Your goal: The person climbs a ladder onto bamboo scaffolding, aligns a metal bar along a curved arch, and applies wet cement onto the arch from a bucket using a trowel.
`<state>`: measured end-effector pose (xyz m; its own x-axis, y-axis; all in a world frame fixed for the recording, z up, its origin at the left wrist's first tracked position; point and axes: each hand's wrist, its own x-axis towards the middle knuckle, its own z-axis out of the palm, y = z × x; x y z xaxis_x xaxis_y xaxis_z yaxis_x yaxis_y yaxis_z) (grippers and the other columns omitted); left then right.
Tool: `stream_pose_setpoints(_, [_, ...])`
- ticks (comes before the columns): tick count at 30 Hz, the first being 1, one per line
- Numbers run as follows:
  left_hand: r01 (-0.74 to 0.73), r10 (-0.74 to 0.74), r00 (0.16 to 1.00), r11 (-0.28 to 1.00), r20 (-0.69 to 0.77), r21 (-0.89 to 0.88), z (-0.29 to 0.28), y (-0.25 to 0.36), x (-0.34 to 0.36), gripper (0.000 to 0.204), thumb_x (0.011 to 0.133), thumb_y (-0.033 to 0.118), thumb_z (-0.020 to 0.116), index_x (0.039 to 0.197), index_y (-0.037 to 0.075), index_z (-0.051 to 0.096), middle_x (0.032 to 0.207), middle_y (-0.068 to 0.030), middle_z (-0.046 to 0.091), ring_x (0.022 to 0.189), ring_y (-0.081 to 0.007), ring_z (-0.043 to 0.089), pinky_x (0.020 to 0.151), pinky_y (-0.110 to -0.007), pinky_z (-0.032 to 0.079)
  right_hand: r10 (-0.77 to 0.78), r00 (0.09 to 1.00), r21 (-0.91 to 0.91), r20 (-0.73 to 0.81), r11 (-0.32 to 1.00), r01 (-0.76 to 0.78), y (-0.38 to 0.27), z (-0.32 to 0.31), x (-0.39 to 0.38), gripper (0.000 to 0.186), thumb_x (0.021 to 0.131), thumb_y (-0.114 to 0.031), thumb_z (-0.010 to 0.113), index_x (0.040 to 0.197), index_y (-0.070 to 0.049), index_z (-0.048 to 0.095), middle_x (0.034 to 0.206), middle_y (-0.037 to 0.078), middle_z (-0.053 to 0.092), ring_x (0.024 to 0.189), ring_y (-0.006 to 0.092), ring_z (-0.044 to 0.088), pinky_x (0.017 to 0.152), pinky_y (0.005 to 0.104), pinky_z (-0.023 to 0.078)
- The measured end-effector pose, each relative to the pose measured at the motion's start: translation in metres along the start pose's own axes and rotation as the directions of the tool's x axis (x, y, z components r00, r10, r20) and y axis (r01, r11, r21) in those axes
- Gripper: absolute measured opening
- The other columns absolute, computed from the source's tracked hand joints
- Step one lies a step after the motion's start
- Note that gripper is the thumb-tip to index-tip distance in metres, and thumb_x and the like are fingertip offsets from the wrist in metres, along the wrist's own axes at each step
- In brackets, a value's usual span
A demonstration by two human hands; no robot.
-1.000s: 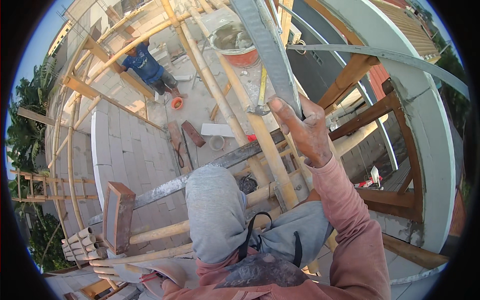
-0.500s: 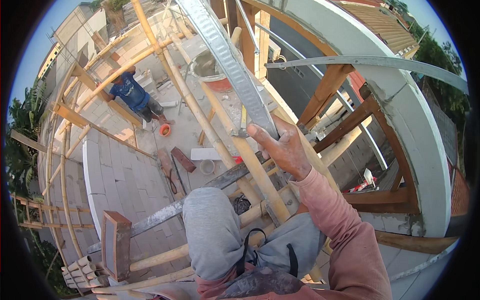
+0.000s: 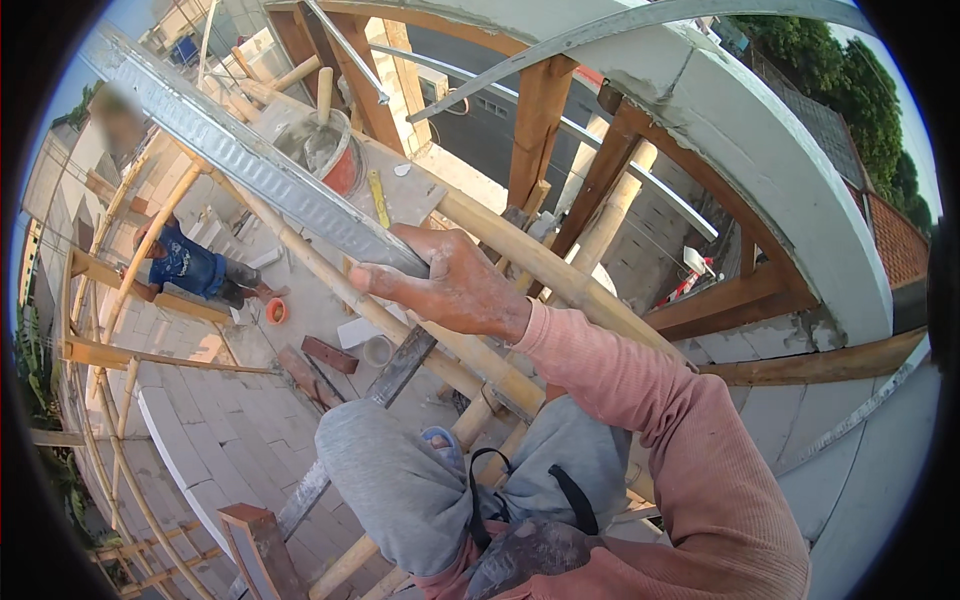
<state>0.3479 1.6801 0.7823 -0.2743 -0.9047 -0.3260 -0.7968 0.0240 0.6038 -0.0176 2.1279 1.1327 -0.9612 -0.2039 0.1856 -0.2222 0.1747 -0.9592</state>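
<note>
My right hand (image 3: 460,285) reaches across from the lower right in a pink sleeve. Its fingers are closed around the near end of a long, ribbed galvanized metal channel (image 3: 260,170). From there the channel slants up to the far left, where its far end nears the picture's rim. Just beyond the hand, a yellow strip (image 3: 378,198) lies on a grey board, close to a red bucket (image 3: 345,170) with grey mortar inside. Below the hand run bamboo poles (image 3: 490,385). My left hand is out of sight.
Bamboo scaffolding surrounds my bent knees (image 3: 390,470). On the right stands a curved pale concrete wall (image 3: 840,220) with a brown wooden frame (image 3: 740,300). A curved metal strip (image 3: 600,40) crosses above it. Lower left, a co-worker in blue (image 3: 190,265) is beside a small orange bucket (image 3: 277,311).
The channel has swung left, its far end now at the upper left. My right hand has moved left with it, still gripping. The whole view has turned and shifted.
</note>
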Motion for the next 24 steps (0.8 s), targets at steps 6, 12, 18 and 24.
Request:
stream_pose_setpoints(6, [-0.043, 0.042, 0.999, 0.999, 0.033, 0.000, 0.002, 0.006, 0.006, 0.054, 0.106, 0.037, 0.044, 0.147, 0.002, 0.045, 0.148, -0.0179, 0.049, 0.135, -0.0316, 0.052, 0.106, -0.044, 0.049, -0.061, 0.998, 0.076, -0.017, 0.995, 0.062, 0.008, 0.003, 0.001, 0.065, 0.091, -0.055, 0.070, 0.112, 0.006, 0.071, 0.085, 0.015, 0.071, 0.078, 0.0186, 0.067, 0.069, 0.0312, 0.053])
stream_pose_setpoints(12, [-0.078, 0.078, 0.996, 0.997, 0.036, -0.001, 0.002, 0.019, 0.017, 0.054, 0.106, 0.037, 0.044, 0.147, 0.002, 0.044, 0.149, -0.0177, 0.049, 0.135, -0.0314, 0.051, 0.106, -0.044, 0.049, -0.112, 0.994, 0.010, -0.018, 0.994, 0.112, 0.014, 0.003, 0.003, 0.057, 0.093, -0.051, 0.069, 0.108, 0.004, 0.072, 0.084, 0.013, 0.072, 0.077, 0.0180, 0.067, 0.069, 0.0308, 0.053])
stream_pose_setpoints(18, [-0.114, 0.114, 0.993, 0.993, 0.018, -0.007, -0.005, 0.040, 0.025, 0.054, 0.107, 0.037, 0.043, 0.148, 0.002, 0.044, 0.150, -0.0174, 0.048, 0.136, -0.0311, 0.051, 0.107, -0.044, 0.049, -0.168, 0.985, 0.015, 0.033, 0.986, 0.167, 0.007, -0.001, 0.006, 0.049, 0.094, -0.048, 0.070, 0.097, 0.001, 0.073, 0.075, 0.010, 0.070, 0.069, 0.0165, 0.066, 0.063, 0.0317, 0.052])
stream_pose_setpoints(24, [-0.137, 0.136, 0.990, 0.990, -0.018, -0.035, -0.013, 0.054, 0.026, 0.054, 0.107, 0.036, 0.042, 0.148, 0.002, 0.043, 0.151, -0.0172, 0.047, 0.137, -0.0309, 0.050, 0.107, -0.044, 0.048, -0.269, 0.963, 0.003, 0.013, 0.963, 0.269, 0.013, 0.002, 0.009, 0.048, 0.093, -0.047, 0.070, 0.102, 0.000, 0.074, 0.080, 0.011, 0.072, 0.069, 0.0175, 0.067, 0.063, 0.0314, 0.052])
